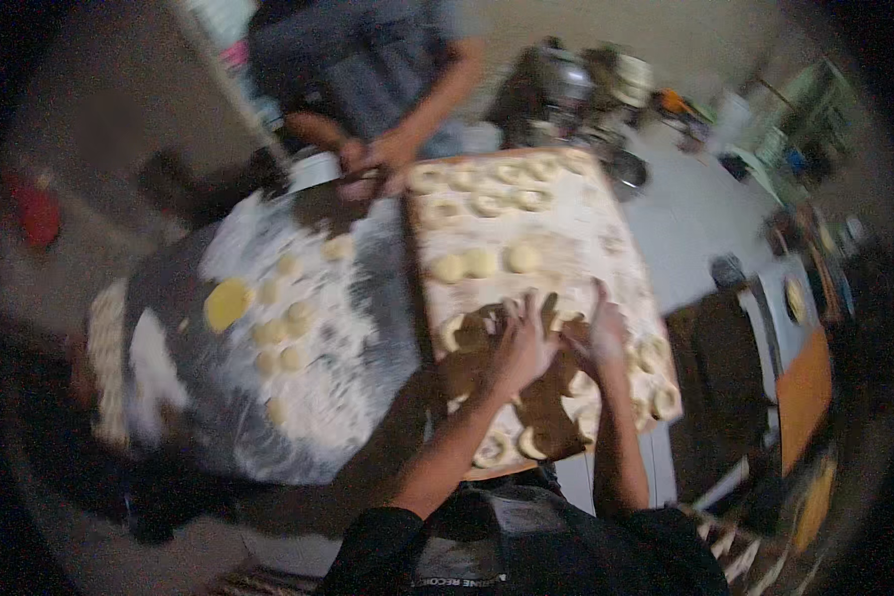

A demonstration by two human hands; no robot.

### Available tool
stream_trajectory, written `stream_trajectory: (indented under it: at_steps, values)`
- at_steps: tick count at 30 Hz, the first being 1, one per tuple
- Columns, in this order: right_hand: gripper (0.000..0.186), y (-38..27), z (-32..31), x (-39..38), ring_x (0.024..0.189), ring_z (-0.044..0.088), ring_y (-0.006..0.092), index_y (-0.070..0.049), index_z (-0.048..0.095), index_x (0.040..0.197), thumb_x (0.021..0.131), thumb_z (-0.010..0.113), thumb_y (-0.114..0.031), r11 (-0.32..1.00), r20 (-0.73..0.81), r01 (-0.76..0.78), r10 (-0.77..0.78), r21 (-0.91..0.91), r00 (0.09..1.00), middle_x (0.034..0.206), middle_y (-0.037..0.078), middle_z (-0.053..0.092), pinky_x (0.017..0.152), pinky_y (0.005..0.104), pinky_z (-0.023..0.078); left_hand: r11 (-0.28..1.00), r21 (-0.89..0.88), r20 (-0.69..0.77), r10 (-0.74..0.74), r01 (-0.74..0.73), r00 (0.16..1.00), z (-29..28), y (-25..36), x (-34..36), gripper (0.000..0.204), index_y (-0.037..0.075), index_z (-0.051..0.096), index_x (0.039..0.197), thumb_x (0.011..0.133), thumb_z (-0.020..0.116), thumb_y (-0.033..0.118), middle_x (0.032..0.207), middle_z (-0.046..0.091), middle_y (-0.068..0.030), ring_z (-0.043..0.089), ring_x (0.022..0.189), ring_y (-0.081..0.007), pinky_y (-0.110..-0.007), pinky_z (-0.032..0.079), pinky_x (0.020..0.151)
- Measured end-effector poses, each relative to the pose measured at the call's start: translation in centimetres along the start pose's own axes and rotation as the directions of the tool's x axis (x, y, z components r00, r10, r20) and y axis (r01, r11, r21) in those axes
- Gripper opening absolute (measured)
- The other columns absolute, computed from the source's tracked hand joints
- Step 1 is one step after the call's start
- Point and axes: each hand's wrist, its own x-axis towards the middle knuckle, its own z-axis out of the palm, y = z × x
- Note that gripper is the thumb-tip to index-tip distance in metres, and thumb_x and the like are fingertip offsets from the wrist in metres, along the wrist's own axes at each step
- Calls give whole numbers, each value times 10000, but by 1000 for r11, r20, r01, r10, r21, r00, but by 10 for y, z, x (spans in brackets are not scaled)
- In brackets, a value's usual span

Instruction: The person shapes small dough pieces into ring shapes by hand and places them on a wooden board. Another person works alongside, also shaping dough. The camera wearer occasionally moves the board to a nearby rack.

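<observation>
Rings of pale dough (489, 205) and flatter dough rounds (522, 259) lie on a floured board (606, 238) in front of me. Over the middle of the board is my left hand (520, 343), fingers stretched forward and apart. My right hand (602, 338) sits just beside it, one finger pointing away and the thumb toward the left hand. Between the two hands shows a piece of dough (566, 322), partly covered; whether either hand touches it is blurred. More dough rings (664, 402) lie by my right forearm, and others near the board's close edge.
At left, a dark floured table (368, 417) carries several small dough pieces (268, 333) and a yellow disc (228, 304). Across from me stands another person, hands (382, 159) together near the board's far corner. Pots (566, 74) and clutter sit at the back right.
</observation>
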Motion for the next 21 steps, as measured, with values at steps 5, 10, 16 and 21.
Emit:
stream_trajectory:
  at_steps: [5, 10, 16, 21]
  values:
    - [481, -120, -1, -49, 853, 565, 335, -58, 460, 1256, 816, 623, -164, 811, -52, 319, -338, 490, 940, 965, 185, 564, 751, 429, 462, 977, -206, -219, -105, 59, 970, -96, -67, -71, 457, 45, 381, 1221, 837, 599, 159, 1037, 545, -253, 559, 943, -402, -471, 444, 801]
    - [275, -266, 101, -91, 839, 656, 337, -33, 606, 1048, 849, 580, -221, 707, 328, 466, -679, 531, 656, 900, 205, 662, 746, 407, 507, 912, -313, -422, -384, 265, 821, -136, -234, -172, 356, 76, 402, 1181, 860, 555, 98, 987, 570, -243, 600, 829, -389, -450, 458, 703]
    - [257, -368, 226, -146, 814, 614, 397, 4, 553, 944, 856, 479, -227, 766, 67, 581, -618, 275, 783, 881, 250, 614, 731, 476, 497, 806, -410, -498, -591, 428, 635, -185, -297, -217, 334, 93, 394, 1218, 909, 515, 126, 926, 595, -215, 631, 724, -344, -414, 488, 630]
    - [334, -387, 177, -144, 865, 588, 284, -42, 438, 1037, 808, 667, -125, 551, 278, 489, -805, 676, 523, 970, 168, 592, 704, 344, 471, 823, -451, -485, -551, 346, 679, -202, -315, -227, 362, 28, 422, 1215, 907, 566, 153, 891, 633, -137, 646, 799, -220, -301, 508, 702]
